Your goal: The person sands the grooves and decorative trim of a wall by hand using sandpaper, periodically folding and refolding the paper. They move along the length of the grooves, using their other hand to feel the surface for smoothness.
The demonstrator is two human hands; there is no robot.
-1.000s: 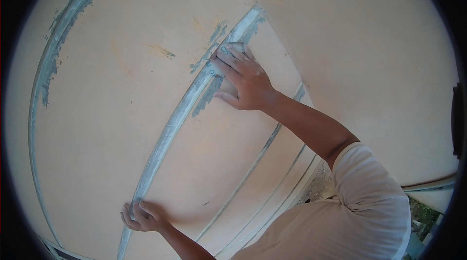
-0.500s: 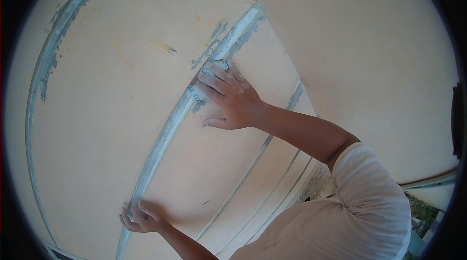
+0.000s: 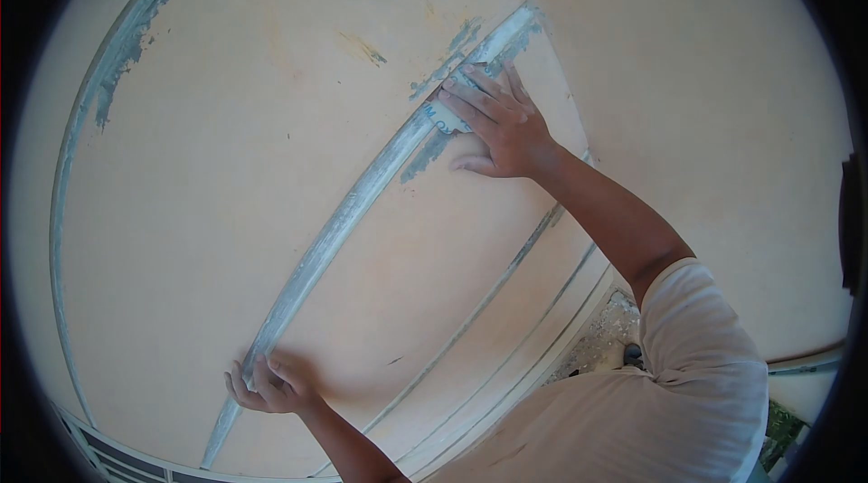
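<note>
Under my right hand (image 3: 506,121) lies a piece of sandpaper (image 3: 448,118), pale with blue print on its back. My fingers press it flat against a long grey-white strip (image 3: 348,207) running diagonally across the beige wall (image 3: 226,166). The thumb stands apart from the fingers, below the paper. Lower down, my left hand (image 3: 269,385) rests by the lower part of the same strip, fingers loosely curled and apart, with no tool seen in it. Grey filler patches (image 3: 425,157) show beside the strip near the sandpaper.
A second grey strip (image 3: 68,148) curves along the left side, with rough filler beside it. Narrower lines (image 3: 488,298) cross the wall at lower right. A slatted frame (image 3: 117,460) is at bottom left, and rubble-strewn ground (image 3: 601,338) shows beside my torso.
My right hand has slid up along the strip with the sandpaper, away from my left hand. The left hand stays near the strip's lower part. The view has shifted slightly.
</note>
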